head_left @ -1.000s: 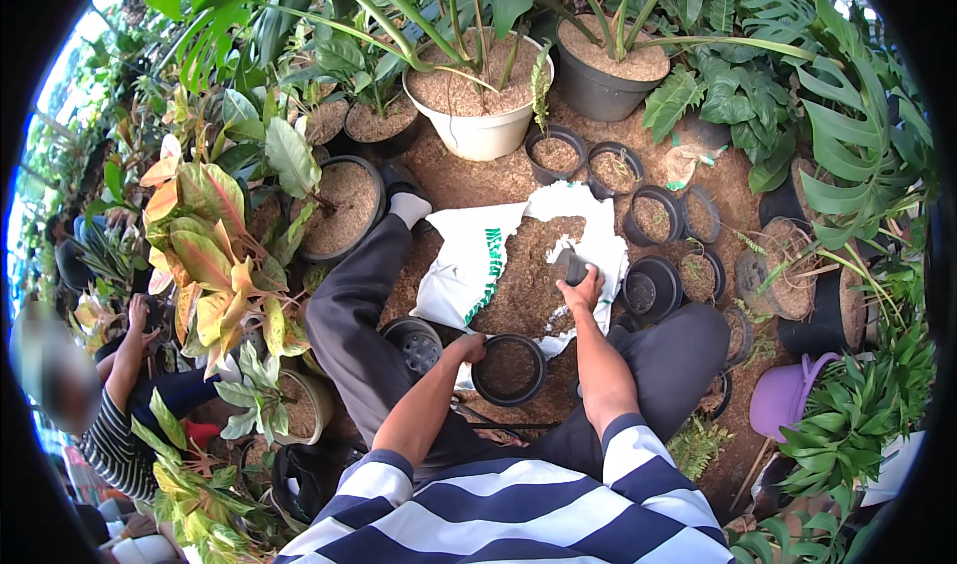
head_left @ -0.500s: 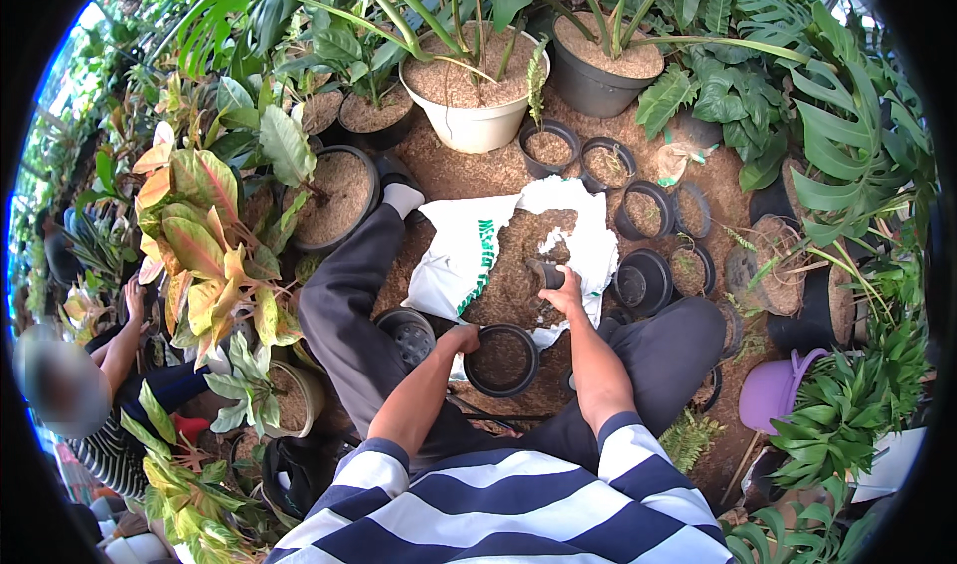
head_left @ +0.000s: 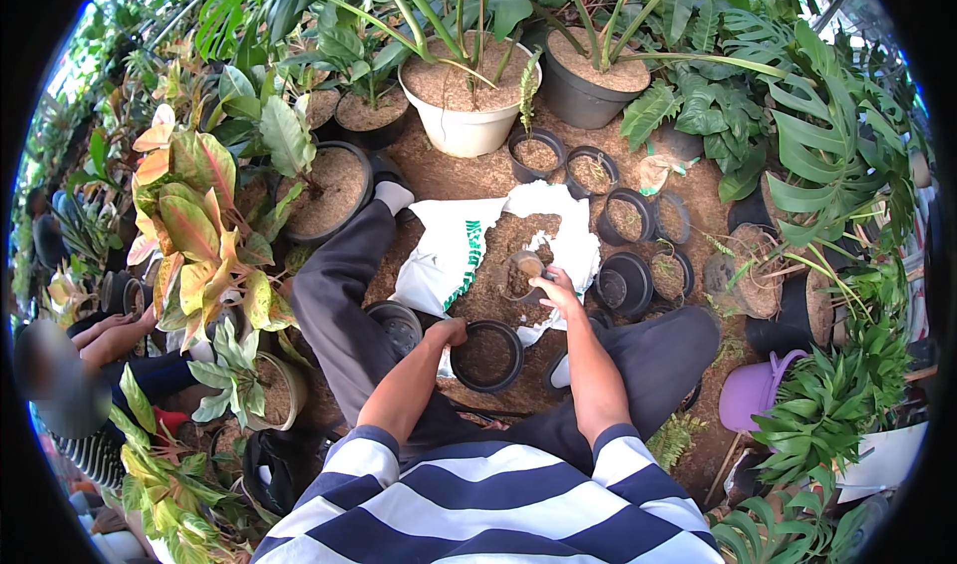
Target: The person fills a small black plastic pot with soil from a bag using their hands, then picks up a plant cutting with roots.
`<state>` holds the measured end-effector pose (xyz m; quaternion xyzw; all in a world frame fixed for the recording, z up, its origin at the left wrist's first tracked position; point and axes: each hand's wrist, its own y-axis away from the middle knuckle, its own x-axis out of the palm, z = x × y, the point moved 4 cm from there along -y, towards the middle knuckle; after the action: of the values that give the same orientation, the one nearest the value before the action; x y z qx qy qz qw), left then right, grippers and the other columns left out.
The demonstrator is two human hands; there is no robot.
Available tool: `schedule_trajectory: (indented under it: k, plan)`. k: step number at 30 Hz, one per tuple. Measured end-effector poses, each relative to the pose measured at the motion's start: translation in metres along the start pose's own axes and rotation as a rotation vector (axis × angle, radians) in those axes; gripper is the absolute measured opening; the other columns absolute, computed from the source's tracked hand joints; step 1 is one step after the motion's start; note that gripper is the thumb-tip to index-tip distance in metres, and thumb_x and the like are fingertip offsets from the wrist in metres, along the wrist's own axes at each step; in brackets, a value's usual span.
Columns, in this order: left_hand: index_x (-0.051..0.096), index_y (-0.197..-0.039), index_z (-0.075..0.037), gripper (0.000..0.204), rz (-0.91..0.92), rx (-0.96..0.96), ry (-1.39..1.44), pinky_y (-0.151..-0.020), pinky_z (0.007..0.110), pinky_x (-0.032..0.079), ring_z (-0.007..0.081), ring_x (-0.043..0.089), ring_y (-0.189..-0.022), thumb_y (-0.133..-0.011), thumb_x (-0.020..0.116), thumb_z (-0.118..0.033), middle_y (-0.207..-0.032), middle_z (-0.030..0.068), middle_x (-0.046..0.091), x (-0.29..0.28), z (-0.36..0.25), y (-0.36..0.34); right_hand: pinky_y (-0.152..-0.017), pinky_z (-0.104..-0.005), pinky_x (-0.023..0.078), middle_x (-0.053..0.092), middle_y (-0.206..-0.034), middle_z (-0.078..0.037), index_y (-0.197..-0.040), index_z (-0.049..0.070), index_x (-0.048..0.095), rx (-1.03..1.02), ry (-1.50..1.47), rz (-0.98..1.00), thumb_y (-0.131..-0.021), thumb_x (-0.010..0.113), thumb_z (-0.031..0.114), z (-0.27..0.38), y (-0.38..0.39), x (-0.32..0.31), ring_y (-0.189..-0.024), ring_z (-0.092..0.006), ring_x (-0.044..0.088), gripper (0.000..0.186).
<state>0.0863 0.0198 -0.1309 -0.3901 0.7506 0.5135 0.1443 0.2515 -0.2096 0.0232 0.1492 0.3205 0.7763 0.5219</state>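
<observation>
My left hand [head_left: 448,335] is closed on the left rim of a black plastic plant pot [head_left: 486,385], which stands upright between my legs with brown material inside. My right hand [head_left: 558,294] grips a small dark cup-like pot [head_left: 514,283], held over the loose brown potting mix [head_left: 513,237]. Brown mix shows in the small pot's mouth. A white sack [head_left: 431,250] with green print lies opened flat, the mix heaped on it.
Left of my left hand stands another black pot [head_left: 398,327]. Several small pots line the right, among them an upright black pot [head_left: 623,286]. Beyond the sack is a large cream pot [head_left: 467,130]. A purple bucket [head_left: 746,396] sits at right; another person's arm [head_left: 112,339] shows at left.
The small pot in my right hand has shifted slightly and turned, so its mouth and the mix in it now show. My left hand keeps its hold on the black pot's rim.
</observation>
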Motion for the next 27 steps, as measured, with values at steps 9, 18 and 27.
schedule_trajectory:
  k: [9, 18, 27]
  plan:
    - [0.061, -0.110, 0.003, 0.035, 0.064, -0.020, 0.068, -0.083, 0.044, 0.052, 0.0356, 0.064, -0.101, -0.081, 0.049, -0.012, -0.103, 0.0235, 0.066, -0.019, -0.029, 0.013, -0.095, -0.0509, 0.046, 0.045, -0.138, -0.018, -0.139, 0.009, 0.040, -0.028, 0.316, 0.273, -0.068, 0.083, 0.026, 0.047, 0.036, 0.002, -0.123, -0.0312, 0.048, 0.084]
    - [0.065, -0.105, -0.002, 0.030, 0.034, -0.001, -0.003, -0.084, 0.039, 0.052, 0.0297, 0.065, -0.099, -0.085, 0.048, -0.017, -0.103, 0.0174, 0.067, 0.001, -0.005, -0.016, -0.089, -0.0401, 0.051, 0.049, -0.137, -0.014, -0.136, 0.011, 0.047, 0.038, 0.951, 0.464, -0.060, 0.083, 0.044, 0.070, 0.081, 0.032, -0.119, -0.0267, 0.052, 0.090]
    - [0.065, -0.104, -0.007, 0.029, 0.022, 0.001, -0.032, -0.087, 0.039, 0.048, 0.0232, 0.062, -0.102, -0.091, 0.044, -0.020, -0.107, 0.0116, 0.065, 0.017, 0.022, -0.032, -0.083, -0.0405, 0.053, 0.049, -0.136, -0.013, -0.135, 0.009, 0.048, 0.149, 1.315, 0.435, -0.061, 0.081, 0.047, 0.084, 0.101, 0.055, -0.117, -0.0268, 0.054, 0.089]
